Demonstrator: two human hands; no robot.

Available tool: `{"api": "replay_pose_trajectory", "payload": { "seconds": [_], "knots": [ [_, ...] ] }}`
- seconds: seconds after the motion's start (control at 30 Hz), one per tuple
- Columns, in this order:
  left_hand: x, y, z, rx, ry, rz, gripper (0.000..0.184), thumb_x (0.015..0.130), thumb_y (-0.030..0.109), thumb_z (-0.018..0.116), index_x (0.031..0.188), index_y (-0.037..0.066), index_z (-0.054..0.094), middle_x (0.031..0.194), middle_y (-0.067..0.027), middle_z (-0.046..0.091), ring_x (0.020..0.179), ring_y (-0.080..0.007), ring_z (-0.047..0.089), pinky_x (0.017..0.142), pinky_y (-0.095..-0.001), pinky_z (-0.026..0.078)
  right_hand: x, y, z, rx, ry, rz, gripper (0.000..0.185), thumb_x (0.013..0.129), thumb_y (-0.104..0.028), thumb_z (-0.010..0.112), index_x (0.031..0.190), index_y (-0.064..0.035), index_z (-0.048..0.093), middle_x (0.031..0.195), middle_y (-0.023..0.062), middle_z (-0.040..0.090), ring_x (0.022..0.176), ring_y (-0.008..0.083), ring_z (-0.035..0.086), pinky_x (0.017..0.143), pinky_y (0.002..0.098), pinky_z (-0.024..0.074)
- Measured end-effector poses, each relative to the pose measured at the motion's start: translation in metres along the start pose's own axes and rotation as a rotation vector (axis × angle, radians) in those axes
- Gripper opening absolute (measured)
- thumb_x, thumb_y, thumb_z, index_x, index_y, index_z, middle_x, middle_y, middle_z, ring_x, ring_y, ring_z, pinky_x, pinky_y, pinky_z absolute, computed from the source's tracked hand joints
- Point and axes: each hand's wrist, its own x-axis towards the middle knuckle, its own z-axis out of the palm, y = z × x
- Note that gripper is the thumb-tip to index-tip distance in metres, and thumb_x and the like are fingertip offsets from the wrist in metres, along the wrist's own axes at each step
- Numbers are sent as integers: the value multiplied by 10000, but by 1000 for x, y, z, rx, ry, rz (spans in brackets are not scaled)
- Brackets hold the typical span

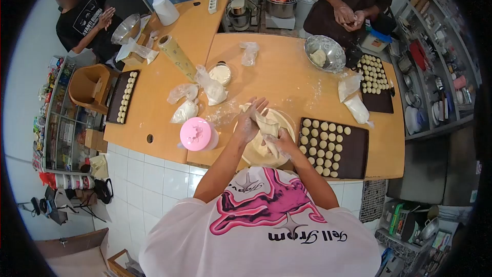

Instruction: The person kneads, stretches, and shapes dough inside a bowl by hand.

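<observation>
A long, soft piece of dough [268,126] stretches between my two hands above a wide round bowl [293,125]. Across my left hand [248,124] lies the dough's upper end; the palm is turned up, the fingers reach outward and the thumb side bears on the dough. My right hand [283,142] wraps its fingers round the lower part, and the tail hangs down toward the bowl. A pale mass of dough [253,153] fills the bowl below. Flour dusts my left hand. Close to my left forearm stands a pink-lidded container [199,134].
Right of the bowl is a dark tray [353,154] with rows of dough balls. Flour bags [211,88], a plastic roll [177,58] and a tub of white powder [220,74] stand left. Two co-workers are across the table, one near a metal bowl [335,54].
</observation>
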Motion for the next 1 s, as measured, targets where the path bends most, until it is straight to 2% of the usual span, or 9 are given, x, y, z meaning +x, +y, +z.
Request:
{"api": "replay_pose_trajectory", "payload": {
  "seconds": [0.1, 0.2, 0.3, 0.33, 0.5, 0.6, 0.77, 0.9, 1.0],
  "knots": [
    [7, -21, -26, -11, 150, -173, 515, 859, 448, 578, 1167, 94, 367, 1066, -114, 458, 918, -231, 530, 856, -385, 460, 7, 4, 4, -238, 122, -45, 240, 852, -113, 603, 1057, -10, 533, 779, 89, 638, 627, 149, 610, 510, 276, 492],
    [-7, -17, -3, -49, 301, -241, 361, 853, 329, 636, 1035, 97, 427, 884, -77, 497, 802, -198, 546, 722, -347, 504, -3, -5, 11, -1238, 270, -314, 338, 808, -155, 656, 1100, -45, 526, 750, 90, 647, 711, 159, 629, 620, 335, 502],
    [9, -32, -27, 127, 335, -119, 246, 868, 294, 623, 906, 118, 456, 652, -16, 456, 590, -160, 515, 608, -319, 495, -6, -16, 10, -1250, 143, -230, 405, 794, -248, 676, 1128, -78, 523, 794, 62, 654, 728, 168, 625, 665, 331, 504],
    [9, -26, -20, 57, 410, -74, 256, 870, 286, 622, 898, 83, 469, 537, -13, 426, 432, -148, 458, 560, -336, 488, -2, -12, 4, -924, 94, -206, 429, 791, -271, 680, 1138, -78, 518, 809, 57, 653, 731, 165, 624, 679, 321, 503],
    [-3, -9, 2, 132, 17, -59, 262, 926, 360, 512, 893, 106, 460, 528, 4, 403, 418, -121, 411, 474, -278, 435, 15, 21, -33, 314, -130, 155, 577, 766, -300, 721, 1206, -37, 455, 964, 47, 600, 855, 155, 597, 720, 317, 500],
    [-12, -5, 33, 504, -17, -10, 254, 934, 344, 497, 937, 92, 474, 559, 2, 426, 473, -109, 436, 520, -267, 443, 5, -4, 1, -20, -156, 128, 402, 806, -269, 695, 1069, -17, 524, 838, 48, 609, 719, 138, 600, 673, 284, 493],
    [1, 8, 43, 402, -34, 34, 247, 912, 295, 551, 800, 84, 490, 542, 6, 446, 442, -120, 437, 441, -256, 402, -4, -29, 11, -516, 41, 262, 276, 818, -296, 677, 853, -36, 590, 636, 52, 577, 610, 126, 586, 560, 283, 471],
    [2, 20, 42, 348, 70, -117, 396, 937, 353, 484, 613, 146, 392, 438, 23, 320, 347, -112, 333, 342, -257, 290, 8, 15, -5, -852, 132, -259, 314, 787, -284, 695, 955, -29, 621, 767, 85, 637, 714, 165, 612, 645, 306, 491],
    [7, 19, 39, 192, 68, -129, 468, 943, 436, 421, 573, 153, 382, 399, 19, 280, 299, -117, 281, 310, -256, 247, 5, 9, -8, -723, 24, -115, 446, 760, -302, 717, 1070, -12, 583, 908, 138, 647, 809, 179, 634, 677, 298, 497]
  ]
}}
